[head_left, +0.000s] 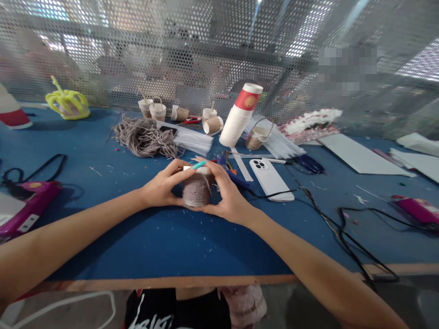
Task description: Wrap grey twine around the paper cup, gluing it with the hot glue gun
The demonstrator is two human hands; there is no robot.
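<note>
Between my two hands stands a paper cup wrapped in grey-brown yarn (pixel 196 191), near the middle of the blue table. My left hand (pixel 163 185) grips its left side, fingers curled over the white top. From the right, my right hand (pixel 228 192) is wrapped round the cup, its fingers reaching over the top and its thumb low at the base. Long turquoise nails show at the rim. A loose heap of the same yarn (pixel 147 137) lies beyond my left hand. Just past my right hand is a blue glue gun (pixel 238 179), partly hidden.
A tall stack of paper cups (pixel 236 119) leans behind, near several small yarn-wrapped cups (pixel 157 111). A white phone (pixel 270 179) lies to the right. Black cables (pixel 318 210) run across the right side. A purple power strip (pixel 32 205) sits at left, beside my forearm.
</note>
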